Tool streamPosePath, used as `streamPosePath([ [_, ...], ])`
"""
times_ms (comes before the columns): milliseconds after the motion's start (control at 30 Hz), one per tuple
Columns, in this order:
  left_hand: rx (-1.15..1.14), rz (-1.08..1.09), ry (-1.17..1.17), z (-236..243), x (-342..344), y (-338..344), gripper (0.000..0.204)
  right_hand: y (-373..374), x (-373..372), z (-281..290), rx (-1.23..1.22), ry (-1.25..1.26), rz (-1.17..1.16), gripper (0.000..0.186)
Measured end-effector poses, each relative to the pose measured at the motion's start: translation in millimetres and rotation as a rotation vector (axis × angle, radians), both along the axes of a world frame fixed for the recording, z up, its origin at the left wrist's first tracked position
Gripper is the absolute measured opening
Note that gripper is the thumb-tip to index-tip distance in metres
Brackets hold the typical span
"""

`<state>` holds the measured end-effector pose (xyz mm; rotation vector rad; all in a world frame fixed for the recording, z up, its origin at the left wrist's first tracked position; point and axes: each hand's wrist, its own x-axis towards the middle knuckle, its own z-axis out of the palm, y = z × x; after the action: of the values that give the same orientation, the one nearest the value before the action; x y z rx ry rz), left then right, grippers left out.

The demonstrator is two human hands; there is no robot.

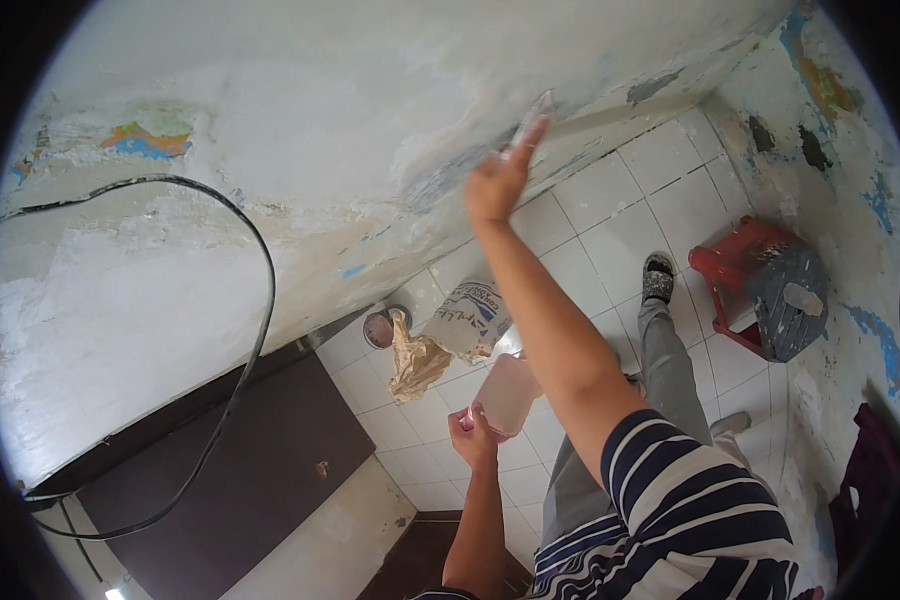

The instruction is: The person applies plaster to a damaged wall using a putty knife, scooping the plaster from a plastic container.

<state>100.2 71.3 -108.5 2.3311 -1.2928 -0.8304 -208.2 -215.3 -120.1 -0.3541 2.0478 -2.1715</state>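
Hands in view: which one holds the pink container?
The left hand, lower down, holds the pink container; the right hand is up at the wall with a flat tool.

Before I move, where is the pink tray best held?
Grip the pink tray by its near-left edge, probably coming from the person's left, where the left hand holds it: that edge suits thumb and fingers, leaving the broad, flat face mostly uncovered.
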Motion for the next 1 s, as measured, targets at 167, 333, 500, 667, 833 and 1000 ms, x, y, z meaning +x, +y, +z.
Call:
streamPosePath([
  [167, 0.051, 0.037, -0.001, -10, 1, 4, 0.038, 0, 98, 5, 0.091, 0.084, 0.167, 0.086],
  [333, -0.017, 0.029, -0.042, -4, 6, -6, 0.036, 119, 157, 5, -0.082, 0.004, 0.667, 0.083],
  [500, -0.116, -0.086, 0.069, 14, -23, -38, 0.028, 242, 69, 23, 0.343, -0.386, 0.62, 0.052],
  [667, -0.167, -0.319, 0.312, 48, -118, -87, 0.021, 322, -74, 17, -0.202, -0.906, 0.429, 0.04],
  [833, -0.195, -0.404, 0.478, 92, -207, -119, 0.025, 314, -145, 82, -0.375, -0.811, 0.604, 0.038],
  [1000, -0.08, -0.275, 0.521, 123, -271, -138, 0.029, 295, -139, 141, 0.228, 0.403, 0.932, 0.037],
])
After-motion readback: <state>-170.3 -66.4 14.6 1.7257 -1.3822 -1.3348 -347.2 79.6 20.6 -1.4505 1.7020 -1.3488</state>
